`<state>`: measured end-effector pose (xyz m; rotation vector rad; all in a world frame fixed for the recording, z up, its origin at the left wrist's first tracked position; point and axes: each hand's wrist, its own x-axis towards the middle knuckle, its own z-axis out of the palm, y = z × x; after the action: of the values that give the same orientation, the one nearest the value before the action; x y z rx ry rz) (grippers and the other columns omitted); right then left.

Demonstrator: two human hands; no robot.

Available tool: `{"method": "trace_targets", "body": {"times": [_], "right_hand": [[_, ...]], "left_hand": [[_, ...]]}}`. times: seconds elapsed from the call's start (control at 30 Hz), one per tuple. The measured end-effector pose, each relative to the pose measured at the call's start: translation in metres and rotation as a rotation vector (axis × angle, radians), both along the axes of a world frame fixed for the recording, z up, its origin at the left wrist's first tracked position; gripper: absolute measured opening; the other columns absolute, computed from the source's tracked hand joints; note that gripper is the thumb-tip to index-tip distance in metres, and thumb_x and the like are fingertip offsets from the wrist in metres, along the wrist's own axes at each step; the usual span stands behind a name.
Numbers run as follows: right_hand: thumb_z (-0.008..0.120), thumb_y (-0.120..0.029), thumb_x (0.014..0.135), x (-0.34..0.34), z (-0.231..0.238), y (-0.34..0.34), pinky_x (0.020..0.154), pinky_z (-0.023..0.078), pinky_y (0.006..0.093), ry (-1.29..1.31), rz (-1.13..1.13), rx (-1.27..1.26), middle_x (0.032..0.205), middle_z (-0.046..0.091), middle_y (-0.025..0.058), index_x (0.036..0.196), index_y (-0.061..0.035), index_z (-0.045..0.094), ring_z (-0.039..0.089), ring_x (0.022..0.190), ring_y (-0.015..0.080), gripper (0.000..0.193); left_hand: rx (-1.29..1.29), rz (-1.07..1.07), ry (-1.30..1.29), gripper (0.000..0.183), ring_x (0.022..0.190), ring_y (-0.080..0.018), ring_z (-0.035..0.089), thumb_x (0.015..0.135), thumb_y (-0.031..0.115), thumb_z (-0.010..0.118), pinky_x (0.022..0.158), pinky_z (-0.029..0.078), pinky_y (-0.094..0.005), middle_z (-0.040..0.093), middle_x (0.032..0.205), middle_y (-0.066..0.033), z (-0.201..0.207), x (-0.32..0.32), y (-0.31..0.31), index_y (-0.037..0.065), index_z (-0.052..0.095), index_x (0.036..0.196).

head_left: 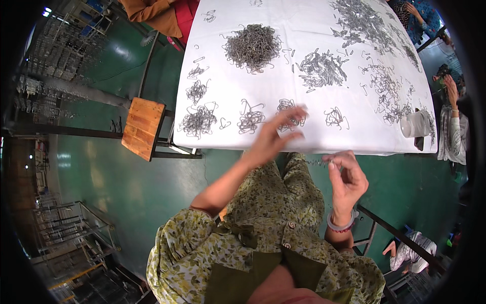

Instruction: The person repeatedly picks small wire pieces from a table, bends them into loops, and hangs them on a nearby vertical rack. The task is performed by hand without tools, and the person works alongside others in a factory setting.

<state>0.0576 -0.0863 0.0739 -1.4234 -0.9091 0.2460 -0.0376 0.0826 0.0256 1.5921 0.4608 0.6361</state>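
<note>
My left hand (276,134) reaches over the near edge of the white-covered table (304,139), its fingers apart and slightly blurred, with nothing seen in them. Partly behind those fingers lies a small pile of bent wire hooks (286,105). Just off the table's near edge, my right hand (348,177) is closed in a pinch. A thin, wavy grey metal strand (316,162) sticks out leftward from its fingertips; its exact kind is unclear. Similar small wire piles lie to the left (250,119) and right (334,117) of my left hand.
Farther back are a dense wire hook heap (252,48) and a pile of flat metal pieces (324,70). Loose hooks (385,86) spread on the right, near a white round container (412,124). A wooden stool (143,126) stands left. Other people sit around the table.
</note>
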Motion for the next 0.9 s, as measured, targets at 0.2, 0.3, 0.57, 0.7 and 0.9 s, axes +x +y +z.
{"method": "trace_targets", "body": {"times": [0.2, 0.3, 0.57, 0.7, 0.9], "right_hand": [[0.066, 0.014, 0.073, -0.005, -0.004, -0.004, 0.065, 0.047, 0.0267, -0.007, -0.049, 0.007, 0.085, 0.067, 0.0120, 0.097, 0.0045, 0.063, 0.060, 0.077, 0.0189, 0.026], [0.066, 0.015, 0.073, -0.002, -0.003, -0.008, 0.064, 0.048, 0.0267, -0.024, -0.041, -0.036, 0.084, 0.067, 0.0121, 0.097, 0.0047, 0.063, 0.060, 0.077, 0.0193, 0.026], [0.068, 0.009, 0.075, 0.001, -0.002, -0.011, 0.059, 0.041, 0.0260, -0.082, -0.099, -0.029, 0.083, 0.068, 0.0090, 0.095, 0.0038, 0.065, 0.057, 0.073, 0.0163, 0.021], [0.068, 0.008, 0.075, -0.003, 0.001, -0.010, 0.058, 0.040, 0.0262, -0.097, -0.108, -0.016, 0.080, 0.068, 0.0081, 0.095, 0.0034, 0.065, 0.056, 0.071, 0.0156, 0.021], [0.068, 0.008, 0.075, -0.004, 0.001, -0.009, 0.057, 0.039, 0.0258, -0.148, -0.087, -0.002, 0.081, 0.068, 0.0084, 0.093, 0.0030, 0.066, 0.056, 0.071, 0.0155, 0.019]], "left_hand": [[1.223, 0.139, 0.458, 0.017, 0.092, -0.0254, 0.052, 0.079, 0.011, 0.065, 0.080, 0.044, -0.0371, 0.059, 0.096, -0.0100, -0.046, 0.062, 0.175, 0.013, 0.072, 0.095], [1.534, -0.041, 0.671, 0.016, 0.100, -0.0259, 0.049, 0.077, 0.009, 0.063, 0.082, 0.042, -0.0390, 0.056, 0.098, -0.0096, -0.049, 0.079, 0.203, 0.011, 0.070, 0.090], [1.291, 0.305, 0.341, 0.009, 0.077, -0.0334, 0.062, 0.085, 0.014, 0.060, 0.066, 0.050, -0.0425, 0.065, 0.084, -0.0132, -0.023, 0.078, 0.218, 0.005, 0.062, 0.087], [1.031, 0.158, 0.530, 0.011, 0.076, -0.0335, 0.064, 0.084, 0.016, 0.060, 0.069, 0.052, -0.0423, 0.067, 0.080, -0.0136, -0.004, 0.033, 0.186, 0.009, 0.065, 0.090], [0.885, -0.201, 0.878, 0.013, 0.079, -0.0312, 0.066, 0.081, 0.020, 0.065, 0.072, 0.052, -0.0424, 0.069, 0.082, -0.0119, -0.024, -0.031, 0.116, 0.012, 0.072, 0.088]]}}
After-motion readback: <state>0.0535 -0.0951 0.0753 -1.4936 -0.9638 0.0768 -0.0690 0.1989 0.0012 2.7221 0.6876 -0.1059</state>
